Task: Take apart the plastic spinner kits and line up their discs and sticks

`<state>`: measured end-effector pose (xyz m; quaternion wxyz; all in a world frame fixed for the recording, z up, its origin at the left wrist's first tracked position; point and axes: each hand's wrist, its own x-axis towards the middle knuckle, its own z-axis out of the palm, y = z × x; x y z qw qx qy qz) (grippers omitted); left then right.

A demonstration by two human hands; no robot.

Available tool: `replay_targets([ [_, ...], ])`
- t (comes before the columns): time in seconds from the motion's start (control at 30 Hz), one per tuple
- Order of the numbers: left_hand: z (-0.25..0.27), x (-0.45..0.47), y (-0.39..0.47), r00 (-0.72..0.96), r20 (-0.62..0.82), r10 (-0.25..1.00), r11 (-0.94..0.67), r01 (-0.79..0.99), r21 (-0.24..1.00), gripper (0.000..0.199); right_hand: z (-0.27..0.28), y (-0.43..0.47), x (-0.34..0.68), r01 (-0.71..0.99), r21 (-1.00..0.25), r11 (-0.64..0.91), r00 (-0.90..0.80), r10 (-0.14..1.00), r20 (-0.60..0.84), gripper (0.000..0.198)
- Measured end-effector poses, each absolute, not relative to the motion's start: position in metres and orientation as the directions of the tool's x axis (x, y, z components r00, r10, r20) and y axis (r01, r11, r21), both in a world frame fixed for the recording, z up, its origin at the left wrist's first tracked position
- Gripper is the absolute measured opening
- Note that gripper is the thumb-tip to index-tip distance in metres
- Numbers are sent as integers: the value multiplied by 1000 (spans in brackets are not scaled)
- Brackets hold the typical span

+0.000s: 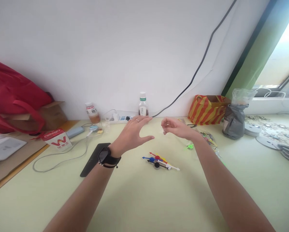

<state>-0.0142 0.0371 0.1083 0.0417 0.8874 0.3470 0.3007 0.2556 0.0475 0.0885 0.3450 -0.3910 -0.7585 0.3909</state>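
- Arrows (157, 165), several colours, overlapping loosely on the table (139, 199); a low sweep or careless tug on one could scatter the heap, since nothing visible pins it.
- Heap lies nearer the wearer than either hand, midway between them, touching neither.
- Left hand (135, 132): thumb spread wide from fingers, no hold seen.
- Right hand (177, 128): fingers curled thumbward; whether anything's pinched, cannot tell.
- Bottle (143, 104) beyond both.

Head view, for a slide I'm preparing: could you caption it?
Left hand open, right hand curled, both above a pale table near multicoloured arrows.
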Motion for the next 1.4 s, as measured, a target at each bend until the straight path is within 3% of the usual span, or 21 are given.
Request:
replay_targets([
  [0.07, 112, -12, 34, 578, 487, 655, -744, 604, 285, 58, 110, 30, 248, 248, -888, 387, -509, 832, 220, 12],
  [0.17, 117, -12, 33, 574, 413, 707, -707, 588, 393, 37, 126, 18, 244, 210, -897, 389, -461, 848, 260, 17],
  [0.3, 122, -18, 37, 532, 329, 780, -599, 484, 638, 42, 123, 23, 250, 267, -900, 343, -393, 892, 224, 35],
  [0.4, 123, -23, 41, 520, 265, 812, -521, 440, 731, 44, 119, 29, 255, 260, -917, 302, -408, 895, 179, 35],
  [0.57, 125, -25, 38, 648, 161, 745, -533, 432, 727, 38, 123, 24, 249, 265, -893, 363, -517, 836, 186, 30],
  [0.73, 124, -18, 35, 643, 182, 744, -497, 352, 793, 37, 126, 17, 237, 271, -888, 371, -655, 747, 113, 31],
  [0.9, 122, -28, 46, 500, 237, 833, -442, 344, 828, 37, 124, 22, 244, 261, -913, 312, -523, 841, 138, 29],
  [1.0, 124, -35, 48, 528, 183, 829, -423, 380, 822, 34, 125, 23, 251, 276, -909, 313, -459, 873, 162, 27],
  [1.17, 126, -31, 39, 618, 100, 780, -428, 411, 805, 38, 126, 19, 244, 303, -893, 334, -515, 845, 141, 26],
  [1.27, 125, -22, 38, 572, 178, 800, -428, 339, 838, 35, 122, 19, 233, 218, -915, 340, -488, 850, 200, 27],
  [1.33, 122, -18, 42, 426, 289, 857, -427, 273, 862, 36, 117, 21, 227, 186, -931, 314, -512, 840, 181, 41],
  [1.4, 119, -19, 49, 250, 359, 899, -414, 223, 882, 36, 111, 24, 226, 191, -947, 259, -576, 811, 105, 70],
])
